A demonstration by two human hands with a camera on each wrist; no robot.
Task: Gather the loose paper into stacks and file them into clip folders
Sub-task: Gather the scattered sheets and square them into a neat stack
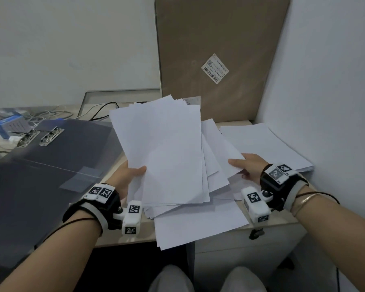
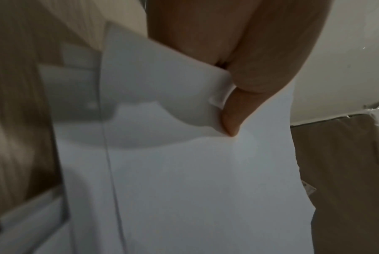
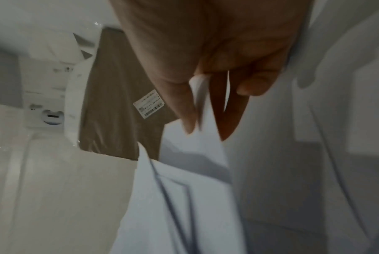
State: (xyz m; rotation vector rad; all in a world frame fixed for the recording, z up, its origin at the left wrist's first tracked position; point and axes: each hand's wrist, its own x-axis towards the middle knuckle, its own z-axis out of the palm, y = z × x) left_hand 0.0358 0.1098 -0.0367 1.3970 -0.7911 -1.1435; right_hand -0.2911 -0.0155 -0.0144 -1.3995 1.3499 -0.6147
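A fanned bundle of white paper sheets (image 1: pixel 160 148) is held up above the desk in the head view. My left hand (image 1: pixel 133 171) grips its lower left edge, thumb on top; the left wrist view shows the thumb (image 2: pixel 234 113) pinching the sheets (image 2: pixel 184 171). My right hand (image 1: pixel 243 165) pinches the right-hand sheets at their lower corner, and the right wrist view shows paper (image 3: pixel 200 103) between thumb and fingers. More loose sheets (image 1: pixel 198 224) lie on the desk under the bundle. A neat stack (image 1: pixel 268 144) lies at the right. Dark open clip folders (image 1: pixel 51 165) with metal clips (image 1: pixel 51 134) lie at the left.
A large cardboard box (image 1: pixel 217 55) leans against the wall behind the papers. Cables (image 1: pixel 101 110), a blue box (image 1: pixel 7 125) and a glass pane (image 1: pixel 118 98) sit at the back left. The desk front edge (image 1: pixel 122 241) runs below my wrists.
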